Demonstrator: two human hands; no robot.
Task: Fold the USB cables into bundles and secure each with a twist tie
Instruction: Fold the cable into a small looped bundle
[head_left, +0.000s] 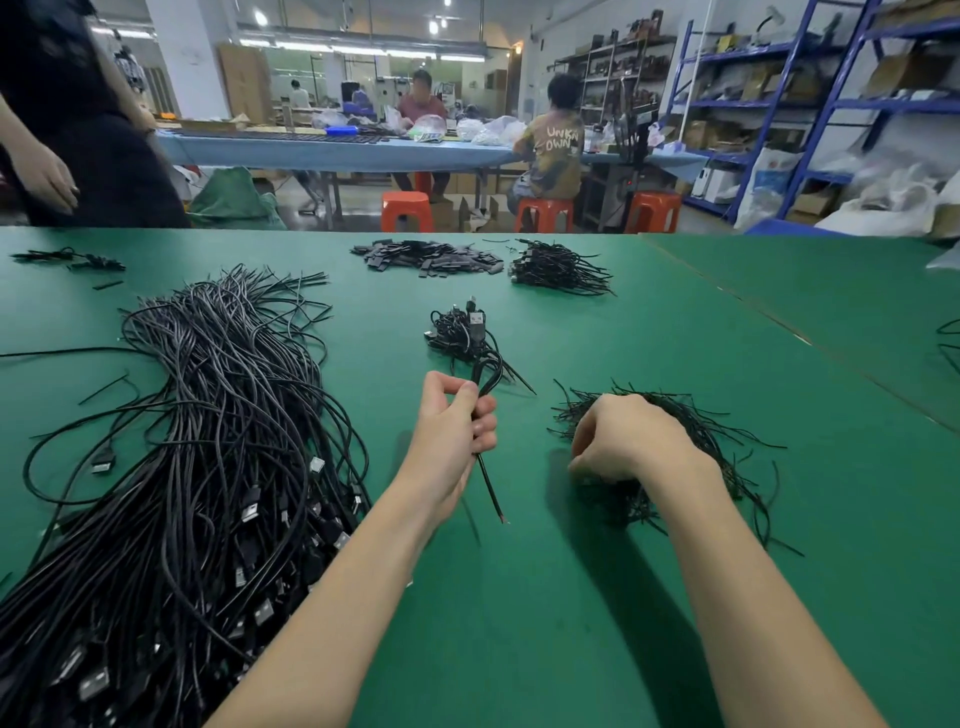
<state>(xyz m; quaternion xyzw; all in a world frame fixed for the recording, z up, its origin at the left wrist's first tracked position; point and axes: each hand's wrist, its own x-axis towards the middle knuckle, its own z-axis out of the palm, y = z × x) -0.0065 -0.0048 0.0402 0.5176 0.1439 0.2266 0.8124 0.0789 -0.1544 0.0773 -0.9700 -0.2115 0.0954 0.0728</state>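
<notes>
My left hand (453, 422) grips a folded black USB cable (487, 376) upright over the green table (571, 597); its loops stick out above my fist and a loose end hangs below. My right hand (621, 441) rests with curled fingers on a pile of black twist ties (711, 431); whether it pinches one is hidden. A big heap of loose USB cables (208, 441) lies to the left. A small pile of tied bundles (460, 332) sits just beyond my left hand.
Farther back lie a pile of small black parts (431, 255) and another stack of short cables (558, 267). A person in black (78, 119) stands at the far left edge. Other workers sit at a blue table (337, 148) behind, with orange stools and shelving.
</notes>
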